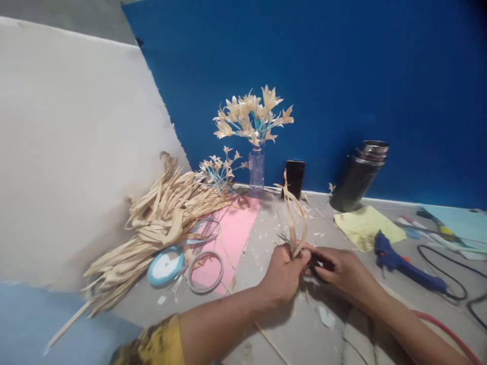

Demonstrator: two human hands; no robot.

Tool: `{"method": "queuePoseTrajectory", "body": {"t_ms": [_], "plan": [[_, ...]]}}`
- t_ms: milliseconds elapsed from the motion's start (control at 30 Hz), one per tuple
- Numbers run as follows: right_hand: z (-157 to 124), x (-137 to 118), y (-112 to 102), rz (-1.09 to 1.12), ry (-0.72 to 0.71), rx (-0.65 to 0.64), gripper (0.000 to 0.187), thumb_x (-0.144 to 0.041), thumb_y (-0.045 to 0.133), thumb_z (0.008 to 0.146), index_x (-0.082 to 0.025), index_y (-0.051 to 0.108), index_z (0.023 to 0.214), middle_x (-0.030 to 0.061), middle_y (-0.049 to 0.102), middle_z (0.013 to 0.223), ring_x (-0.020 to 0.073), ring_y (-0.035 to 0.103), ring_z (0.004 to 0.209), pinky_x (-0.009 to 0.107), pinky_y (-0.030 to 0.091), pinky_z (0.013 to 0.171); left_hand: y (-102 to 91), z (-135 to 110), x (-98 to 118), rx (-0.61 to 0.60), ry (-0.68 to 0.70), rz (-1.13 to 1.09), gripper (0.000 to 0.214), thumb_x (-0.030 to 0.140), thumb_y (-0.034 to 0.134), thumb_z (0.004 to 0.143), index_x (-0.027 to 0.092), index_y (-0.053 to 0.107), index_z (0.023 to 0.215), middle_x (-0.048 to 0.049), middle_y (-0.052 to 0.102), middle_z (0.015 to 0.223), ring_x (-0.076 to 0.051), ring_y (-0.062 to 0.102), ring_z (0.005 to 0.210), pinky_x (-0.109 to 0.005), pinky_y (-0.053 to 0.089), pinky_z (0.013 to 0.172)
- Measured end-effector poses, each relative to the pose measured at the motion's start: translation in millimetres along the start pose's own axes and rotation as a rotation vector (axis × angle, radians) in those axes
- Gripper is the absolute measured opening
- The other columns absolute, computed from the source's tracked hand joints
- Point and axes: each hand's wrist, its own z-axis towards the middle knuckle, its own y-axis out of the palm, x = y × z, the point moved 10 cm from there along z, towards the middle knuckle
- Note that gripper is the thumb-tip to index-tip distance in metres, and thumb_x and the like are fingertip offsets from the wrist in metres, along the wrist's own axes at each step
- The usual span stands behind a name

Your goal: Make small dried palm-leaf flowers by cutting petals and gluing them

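Observation:
My left hand (283,274) is closed around the lower end of a pale dried-husk strip (292,223), which stands upright and splits into thin curling ends. Dark-handled scissors (322,264) are in my right hand (344,271), close against the left fingers. A bit of grey blade seems to show just left of the strip, but most of the blades are hidden by my hands. Small husk scraps (266,243) lie scattered on the table around them.
Left are a husk bundle (163,228), pink sheet (239,223), ribbon spool (166,266) and tape ring (206,272). Behind stand a flower vase (256,172), phone (294,178) and dark flask (357,177). Right lie a blue glue gun (407,266), its cable and yellow paper (369,225).

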Motion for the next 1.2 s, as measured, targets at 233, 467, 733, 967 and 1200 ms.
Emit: {"method": "queuePoseTrajectory", "body": {"t_ms": [233,467,733,967,1200], "plan": [[4.9,-9.8,-4.8,0.096,-0.108,-0.138,0.030,-0.015,0.056,0.078,-0.019,0.075,0.102,0.0033,0.077,0.091,0.0180,0.066,0.076,0.024,0.046,0.071,-4.3,-0.8,-3.5,0.058,-0.035,-0.056,0.048,0.056,0.083,0.065,0.013,0.068,0.080,-0.0002,0.056,0.060,-0.009,0.047,0.054,-0.024,0.038,0.057],[7.4,-1.8,-15.5,0.187,-0.010,-0.092,0.025,-0.025,0.058,0.088,-0.020,0.078,0.101,0.0046,0.079,0.097,0.0216,0.071,0.080,0.027,0.050,0.071,-13.1,3.6,-10.2,0.051,-0.092,0.087,0.045,0.048,0.076,0.074,0.015,0.063,0.101,0.0067,0.047,0.055,-0.007,0.037,0.045,-0.022,0.026,0.046],[8.4,45.0,-52.6,-0.152,0.097,0.116,0.034,-0.035,0.054,0.092,-0.018,0.076,0.109,0.0141,0.077,0.111,0.0294,0.071,0.101,0.036,0.050,0.087,-23.8,6.2,-16.4,0.079,-0.172,-0.087,0.046,0.058,0.066,0.079,0.018,0.057,0.098,0.0070,0.049,0.055,-0.006,0.034,0.038,-0.021,0.024,0.041],[5.8,40.6,-31.7,-0.404,0.240,-0.213,0.019,-0.021,0.057,0.087,-0.022,0.076,0.084,0.0060,0.079,0.086,0.0218,0.071,0.082,0.026,0.038,0.066,-21.1,6.9,-2.3,0.027,-0.133,-0.062,0.055,0.067,0.063,0.080,0.014,0.065,0.091,0.0000,0.058,0.065,-0.007,0.041,0.043,-0.020,0.024,0.040],[5.3,52.4,-30.7,-0.509,0.392,-0.166,0.019,-0.020,0.059,0.088,-0.017,0.078,0.087,0.0152,0.079,0.094,0.0281,0.072,0.090,0.030,0.039,0.069,-27.0,7.9,-12.9,0.082,-0.224,-0.030,0.044,0.051,0.084,0.067,0.013,0.070,0.086,0.0008,0.055,0.060,-0.009,0.048,0.052,-0.021,0.037,0.049]]}}
